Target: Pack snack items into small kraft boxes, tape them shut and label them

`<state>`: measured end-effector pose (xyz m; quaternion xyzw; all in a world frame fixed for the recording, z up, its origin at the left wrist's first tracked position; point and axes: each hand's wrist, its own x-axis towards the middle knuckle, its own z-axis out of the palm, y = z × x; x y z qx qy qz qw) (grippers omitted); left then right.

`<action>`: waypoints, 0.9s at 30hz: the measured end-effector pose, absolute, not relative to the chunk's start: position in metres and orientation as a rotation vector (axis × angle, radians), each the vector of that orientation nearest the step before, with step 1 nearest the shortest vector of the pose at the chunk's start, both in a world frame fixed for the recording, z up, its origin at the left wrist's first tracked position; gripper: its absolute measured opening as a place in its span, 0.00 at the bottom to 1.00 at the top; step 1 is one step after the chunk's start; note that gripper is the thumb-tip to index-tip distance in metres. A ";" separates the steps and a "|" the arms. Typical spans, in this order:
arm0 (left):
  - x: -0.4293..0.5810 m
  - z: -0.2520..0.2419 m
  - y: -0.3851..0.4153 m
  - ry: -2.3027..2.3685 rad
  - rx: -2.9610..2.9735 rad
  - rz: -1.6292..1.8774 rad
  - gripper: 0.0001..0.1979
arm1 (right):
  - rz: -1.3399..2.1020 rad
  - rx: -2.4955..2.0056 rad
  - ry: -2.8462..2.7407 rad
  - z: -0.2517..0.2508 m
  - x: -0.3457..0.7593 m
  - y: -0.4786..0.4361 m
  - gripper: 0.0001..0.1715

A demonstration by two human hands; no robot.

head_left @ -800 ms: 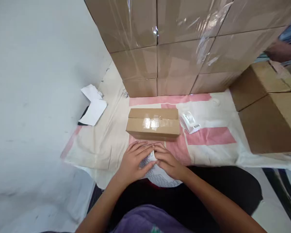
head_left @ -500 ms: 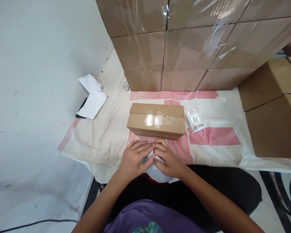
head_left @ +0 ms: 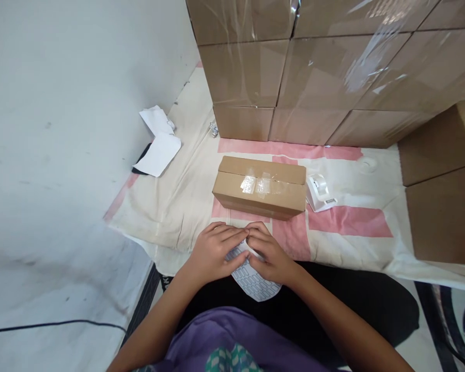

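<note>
Between my hands is a white paper sheet [head_left: 258, 283] printed with rows of small outlined shapes; its lower part curves over my lap. My left hand [head_left: 217, 252] grips the sheet's upper left, fingers bent over the top and thumb on the near side. My right hand [head_left: 270, 253] pinches it from the right, and the fingertips of both hands meet at the top. Just beyond the fingers lies a closed cardboard box [head_left: 261, 186] with clear tape strips across its top seam. A white tape dispenser [head_left: 320, 193] sits against the box's right end.
Stacked cartons [head_left: 313, 77] wrapped in clear film rise behind the box. More cartons [head_left: 442, 212] stand at the right. White papers [head_left: 158, 152] lie over a dark object at the left, by the wall [head_left: 62, 155]. A pink and cream cloth [head_left: 178, 206] covers the surface.
The view has shifted a little, so the box and cartons appear farther right. More of the sheet's lower part shows over my lap. Both hands keep their hold.
</note>
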<state>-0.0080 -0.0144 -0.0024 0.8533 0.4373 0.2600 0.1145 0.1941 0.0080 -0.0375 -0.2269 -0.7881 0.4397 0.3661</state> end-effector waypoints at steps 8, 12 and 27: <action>-0.007 -0.003 -0.022 1.346 2.562 0.740 0.09 | 1.192 -0.761 -2.070 -0.042 0.198 0.005 0.06; -0.006 -0.002 -0.026 1.375 2.565 0.713 0.08 | 1.145 -0.814 -2.118 -0.041 0.198 0.004 0.04; -0.020 -0.008 -0.011 1.352 2.518 0.721 0.14 | 0.826 -0.983 -2.316 -0.039 0.206 0.004 0.06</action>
